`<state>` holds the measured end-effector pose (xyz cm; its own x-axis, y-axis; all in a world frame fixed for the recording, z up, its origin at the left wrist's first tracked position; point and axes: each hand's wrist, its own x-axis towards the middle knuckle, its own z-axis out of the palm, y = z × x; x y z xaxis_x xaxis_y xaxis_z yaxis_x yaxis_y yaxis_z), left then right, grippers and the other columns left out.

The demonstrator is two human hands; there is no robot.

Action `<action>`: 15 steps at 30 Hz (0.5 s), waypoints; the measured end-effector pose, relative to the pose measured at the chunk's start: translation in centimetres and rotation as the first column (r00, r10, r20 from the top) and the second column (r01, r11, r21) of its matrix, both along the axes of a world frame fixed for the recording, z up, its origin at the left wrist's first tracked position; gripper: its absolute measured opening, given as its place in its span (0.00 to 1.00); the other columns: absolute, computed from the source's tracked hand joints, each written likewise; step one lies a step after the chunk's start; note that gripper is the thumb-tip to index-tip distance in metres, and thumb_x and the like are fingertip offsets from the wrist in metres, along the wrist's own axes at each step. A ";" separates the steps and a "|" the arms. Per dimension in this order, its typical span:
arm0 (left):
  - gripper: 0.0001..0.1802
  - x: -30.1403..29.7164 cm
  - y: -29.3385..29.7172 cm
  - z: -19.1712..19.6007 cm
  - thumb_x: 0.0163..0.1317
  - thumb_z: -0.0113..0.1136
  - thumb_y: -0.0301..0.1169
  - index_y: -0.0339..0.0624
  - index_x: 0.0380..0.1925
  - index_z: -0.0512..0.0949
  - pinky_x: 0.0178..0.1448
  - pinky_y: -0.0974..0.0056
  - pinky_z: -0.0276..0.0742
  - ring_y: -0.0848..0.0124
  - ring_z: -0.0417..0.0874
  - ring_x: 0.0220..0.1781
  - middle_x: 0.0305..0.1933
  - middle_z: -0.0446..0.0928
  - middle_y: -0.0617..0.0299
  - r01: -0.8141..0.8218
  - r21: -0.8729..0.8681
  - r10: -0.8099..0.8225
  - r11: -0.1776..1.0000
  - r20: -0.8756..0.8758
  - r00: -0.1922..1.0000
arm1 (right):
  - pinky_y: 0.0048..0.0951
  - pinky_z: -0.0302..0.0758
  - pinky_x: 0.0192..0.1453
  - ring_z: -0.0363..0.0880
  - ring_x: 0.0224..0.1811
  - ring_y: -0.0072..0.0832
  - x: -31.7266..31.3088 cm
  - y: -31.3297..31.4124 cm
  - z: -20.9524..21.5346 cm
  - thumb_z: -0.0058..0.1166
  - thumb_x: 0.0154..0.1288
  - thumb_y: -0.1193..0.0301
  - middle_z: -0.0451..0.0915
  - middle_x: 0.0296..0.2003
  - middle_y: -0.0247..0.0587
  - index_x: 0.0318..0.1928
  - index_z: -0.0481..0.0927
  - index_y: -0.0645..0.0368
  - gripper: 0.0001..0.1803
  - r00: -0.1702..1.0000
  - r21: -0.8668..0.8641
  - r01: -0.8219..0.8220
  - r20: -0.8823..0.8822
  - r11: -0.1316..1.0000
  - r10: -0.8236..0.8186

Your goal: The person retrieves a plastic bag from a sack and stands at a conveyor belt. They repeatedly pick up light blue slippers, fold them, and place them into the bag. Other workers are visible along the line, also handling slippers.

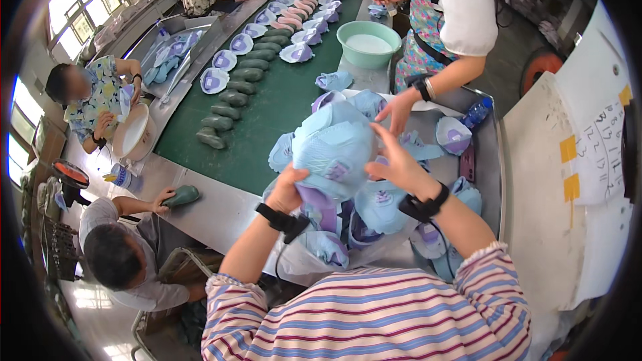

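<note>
A light blue shoe upper (333,150) is held up in the middle of the frame, above a heap of similar blue and purple pieces (374,210) lying on the metal table (221,210). The left hand (287,188) is closed around its lower edge, fingers curled under the purple lining. The right hand (394,164) is laid against its right side with the fingers spread and lightly bent, the thumb pointing up. A black band is worn on each wrist, and striped sleeves are seen at the lower edge.

Just right of the held piece, a co-worker's hand (396,112) is stretched down toward the heap, fingers loosely apart. A pale green basin (368,43) stands at centre top, beside a green conveyor belt (267,103) that runs toward the upper left. Rows of dark green shoe forms (231,97) and blue-purple uppers (231,60) are lined up on the belt. At the left edge, a seated person is seen with a white bowl (132,132), and at lower left another person's hand is rested on a green shoe form (180,195). A plastic bottle (476,112) lies at right of centre.
</note>
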<state>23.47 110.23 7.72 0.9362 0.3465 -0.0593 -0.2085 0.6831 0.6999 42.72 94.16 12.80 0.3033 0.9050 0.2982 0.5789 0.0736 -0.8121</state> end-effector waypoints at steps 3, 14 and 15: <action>0.39 -1.2 -2.1 -0.4 0.51 0.61 0.40 0.36 0.61 0.60 0.62 0.58 0.67 0.60 0.73 0.57 0.58 0.69 0.55 0.019 0.018 -0.019 1.000 -0.005 1.000 | 0.40 0.59 0.65 0.60 0.62 0.49 -1.5 2.1 0.3 0.72 0.40 0.60 0.54 0.62 0.55 0.63 0.54 0.62 0.52 0.993 0.028 -0.021 0.118 0.999 0.017; 0.16 -3.9 3.5 3.5 0.67 0.49 0.35 0.30 0.43 0.74 0.48 0.67 0.73 0.73 0.78 0.42 0.42 0.78 0.58 -0.529 0.172 0.551 0.831 -0.120 0.826 | 0.39 0.73 0.50 0.76 0.47 0.37 -2.8 -3.8 -1.3 0.62 0.38 0.79 0.79 0.39 0.36 0.34 0.74 0.53 0.18 0.902 0.252 -0.246 0.413 0.936 0.126; 0.17 -4.2 4.7 3.3 0.66 0.52 0.35 0.30 0.43 0.75 0.45 0.68 0.74 0.74 0.78 0.40 0.39 0.78 0.59 -0.568 0.200 0.590 0.798 -0.071 0.804 | 0.38 0.73 0.50 0.76 0.47 0.37 -2.8 -4.3 -0.1 0.61 0.38 0.78 0.80 0.37 0.36 0.33 0.74 0.52 0.17 0.889 0.208 -0.304 0.413 0.930 0.198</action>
